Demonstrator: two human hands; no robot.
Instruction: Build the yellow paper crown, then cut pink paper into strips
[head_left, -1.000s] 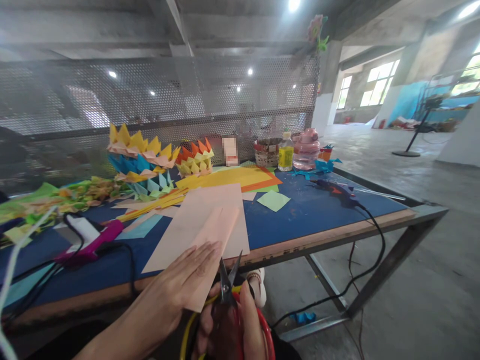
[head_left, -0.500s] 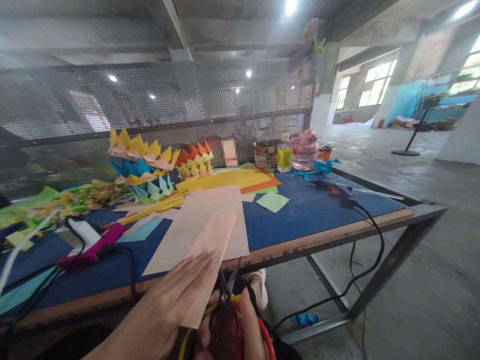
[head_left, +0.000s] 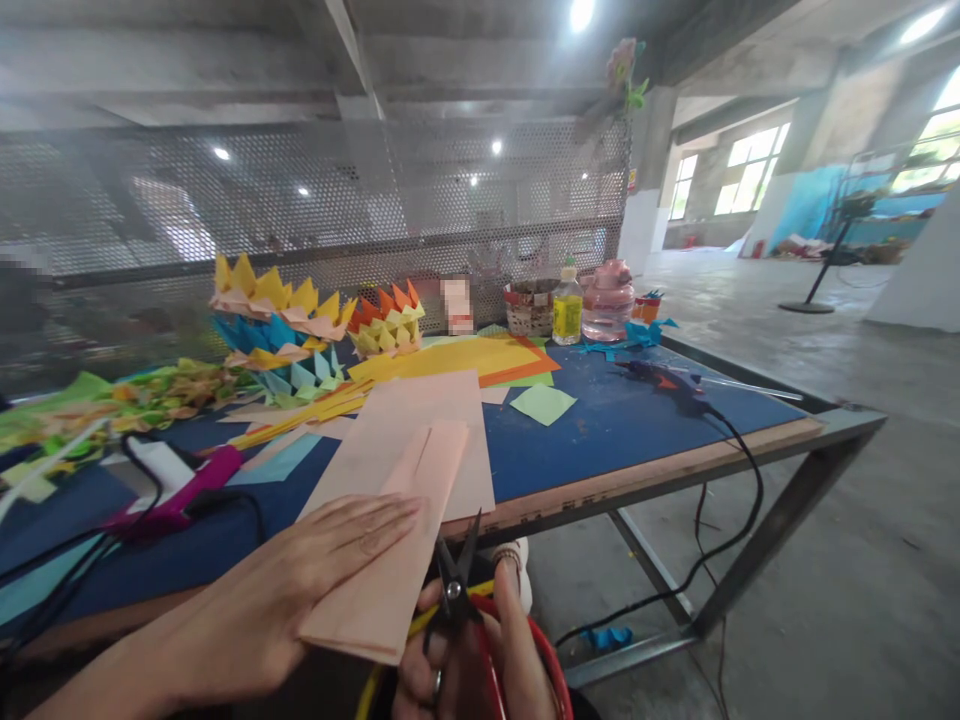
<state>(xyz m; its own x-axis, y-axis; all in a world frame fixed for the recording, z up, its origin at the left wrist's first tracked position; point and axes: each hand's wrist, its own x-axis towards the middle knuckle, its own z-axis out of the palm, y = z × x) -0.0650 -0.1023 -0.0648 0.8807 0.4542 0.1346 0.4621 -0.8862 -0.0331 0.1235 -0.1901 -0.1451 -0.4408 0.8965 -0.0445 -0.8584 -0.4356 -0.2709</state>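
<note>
A folded strip of pale pink paper (head_left: 409, 530) slants over the table's front edge, its near end overhanging. My left hand (head_left: 337, 560) lies on it with fingers stretched flat; the thumb is hidden. Beneath the strip's far part is a larger pale pink sheet (head_left: 450, 400). Just right of the strip, my right hand (head_left: 480, 660) grips scissors (head_left: 454, 588) with red handles. Their blades stand apart, pointing up and away from me, near the strip's right edge. A yellow and black band (head_left: 367, 690) shows below the strip; I cannot tell what it belongs to.
Paper crowns with pointed edges (head_left: 281, 320) stand at the back left. A magenta glue gun (head_left: 180, 495) lies at left, a dark one (head_left: 664, 385) at right with its cord hanging down. Behind are a basket (head_left: 530, 308), a bottle (head_left: 568, 305) and a pink jug (head_left: 607, 300).
My left hand has slid left and toward me over the folded strip, baring more of its near end. The scissors have shifted slightly right, blades still apart.
</note>
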